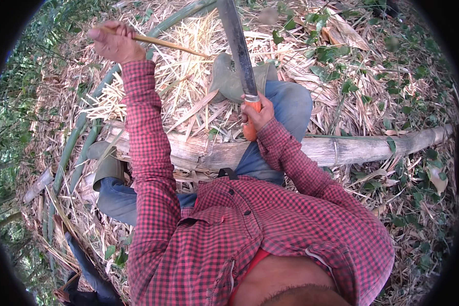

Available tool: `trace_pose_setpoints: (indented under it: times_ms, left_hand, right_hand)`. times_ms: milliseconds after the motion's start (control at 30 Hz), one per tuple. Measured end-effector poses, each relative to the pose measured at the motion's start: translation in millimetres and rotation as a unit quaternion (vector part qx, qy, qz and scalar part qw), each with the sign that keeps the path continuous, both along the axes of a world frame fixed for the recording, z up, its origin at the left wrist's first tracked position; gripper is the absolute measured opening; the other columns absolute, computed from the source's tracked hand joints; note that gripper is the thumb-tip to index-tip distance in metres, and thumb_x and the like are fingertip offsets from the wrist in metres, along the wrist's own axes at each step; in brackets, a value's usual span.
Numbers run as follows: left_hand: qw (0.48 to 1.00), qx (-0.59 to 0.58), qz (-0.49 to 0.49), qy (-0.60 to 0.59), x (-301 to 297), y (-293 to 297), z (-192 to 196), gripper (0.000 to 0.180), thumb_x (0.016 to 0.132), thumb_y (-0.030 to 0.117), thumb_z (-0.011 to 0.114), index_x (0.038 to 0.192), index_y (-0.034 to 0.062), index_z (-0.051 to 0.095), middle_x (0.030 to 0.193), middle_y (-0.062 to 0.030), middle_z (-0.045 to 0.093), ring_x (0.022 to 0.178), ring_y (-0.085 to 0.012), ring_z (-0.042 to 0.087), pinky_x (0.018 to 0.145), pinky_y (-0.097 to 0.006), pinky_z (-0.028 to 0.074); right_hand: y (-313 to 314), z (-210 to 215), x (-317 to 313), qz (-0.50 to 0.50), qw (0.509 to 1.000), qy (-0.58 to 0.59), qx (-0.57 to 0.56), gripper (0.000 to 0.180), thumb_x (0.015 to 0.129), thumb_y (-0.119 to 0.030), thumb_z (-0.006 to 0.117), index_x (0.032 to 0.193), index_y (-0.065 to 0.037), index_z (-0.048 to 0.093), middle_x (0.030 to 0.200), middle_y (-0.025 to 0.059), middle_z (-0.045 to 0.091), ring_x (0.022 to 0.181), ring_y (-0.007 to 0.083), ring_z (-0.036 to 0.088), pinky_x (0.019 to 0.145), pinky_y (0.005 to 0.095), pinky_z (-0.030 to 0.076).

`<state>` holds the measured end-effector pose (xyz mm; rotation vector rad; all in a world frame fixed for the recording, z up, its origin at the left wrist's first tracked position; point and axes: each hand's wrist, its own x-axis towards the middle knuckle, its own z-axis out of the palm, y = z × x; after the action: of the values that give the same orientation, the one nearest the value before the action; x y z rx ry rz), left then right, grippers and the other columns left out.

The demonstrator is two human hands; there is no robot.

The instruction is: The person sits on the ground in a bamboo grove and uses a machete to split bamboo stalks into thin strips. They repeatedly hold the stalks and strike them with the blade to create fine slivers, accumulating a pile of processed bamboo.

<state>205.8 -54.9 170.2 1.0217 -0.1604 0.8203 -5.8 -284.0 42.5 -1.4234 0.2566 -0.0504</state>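
Orange handle (250,132) of 1 machete (238,48) fills the right hand (261,113); the left hand (116,47) grips 1 yellow stick (171,45).

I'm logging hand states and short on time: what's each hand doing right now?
Left hand: closed, holding a thin yellowish stick.
Right hand: closed around the orange handle of a machete.

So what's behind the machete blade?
Behind the lower machete blade, an olive boot shows on both sides. Farther up, pale shavings show to its left, dry leaves to its right. Whatever sits directly behind the blade is covered.
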Motion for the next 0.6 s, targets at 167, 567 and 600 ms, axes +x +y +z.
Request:
trace_pose_setpoints:
  times_ms: [167, 567, 600]
  left_hand:
    - [0.997, 0.063, -0.041, -0.036, -25, -7, 49, 0.056, 0.083, 0.061, 0.039, 0.067, 0.0086, 0.046, 0.049, 0.0031, 0.038, 0.039, -0.0071, 0.035, 0.034, -0.019, 0.032]
    - [0.985, 0.127, -0.067, -0.093, 8, -76, 53, 0.022, 0.086, 0.011, 0.056, 0.105, 0.0026, 0.058, 0.095, -0.0073, 0.060, 0.086, -0.0136, 0.059, 0.074, -0.025, 0.049]
    - [0.980, 0.177, -0.039, -0.078, 1, -75, 57, 0.022, 0.084, 0.011, 0.058, 0.105, 0.0028, 0.058, 0.093, -0.0072, 0.060, 0.084, -0.0131, 0.059, 0.072, -0.025, 0.050]
  right_hand:
    - [4, 9, -5, 0.014, 0.997, -0.044, -0.069, 0.027, 0.077, -0.003, 0.059, 0.103, 0.001, 0.052, 0.068, 0.0026, 0.054, 0.052, 0.0080, 0.051, 0.047, 0.0227, 0.043]
    - [28, 215, 55, 0.025, 0.905, -0.272, -0.326, 0.051, 0.083, -0.029, 0.057, 0.124, -0.005, 0.038, 0.088, 0.0191, 0.060, 0.080, 0.0316, 0.063, 0.068, 0.0360, 0.049]
    - [32, 218, 58, 0.023, 0.906, -0.258, -0.334, 0.052, 0.083, -0.031, 0.057, 0.123, -0.005, 0.038, 0.088, 0.0200, 0.060, 0.080, 0.0327, 0.062, 0.068, 0.0371, 0.049]
